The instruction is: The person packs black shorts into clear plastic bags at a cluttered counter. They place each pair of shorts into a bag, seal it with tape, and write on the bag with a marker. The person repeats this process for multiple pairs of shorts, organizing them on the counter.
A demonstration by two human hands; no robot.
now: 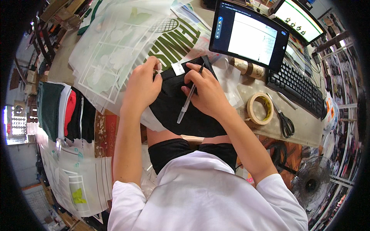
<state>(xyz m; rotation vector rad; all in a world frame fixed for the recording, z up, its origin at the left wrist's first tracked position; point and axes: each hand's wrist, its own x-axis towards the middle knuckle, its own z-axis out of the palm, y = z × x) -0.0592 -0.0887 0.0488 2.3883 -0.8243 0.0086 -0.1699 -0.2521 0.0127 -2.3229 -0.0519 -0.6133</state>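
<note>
Soft, matt black cloth (173, 111) lies between the two hands, its upper part over translucent sheets (104, 63) on the desk (306, 131) and its rounded lower part hanging past the front edge above the lap. The left hand (142, 86) has its fingers curled at the cloth's left border; whether they pinch it cannot be told. The right hand (210, 92) grips a slim pen (186, 104) with a clear, glossy barrel, its fingers bent over the fabric. The sheets are smooth, milky and filmy, overlapping loosely toward the far left corner. Near the desk's front edge, right of the cloth, a thick tan tape roll (251, 111) forms a ring beside black-handled scissors (286, 125); a ridged black keyboard (296, 86) runs along the right side. As for writing, a small white label (178, 69) on the cloth is too small to read, bold dark green capitals (189, 40) stand beside a printed racket beyond it, and a flat rectangular tablet (250, 34) shows a pale page with tiny marks.
</note>
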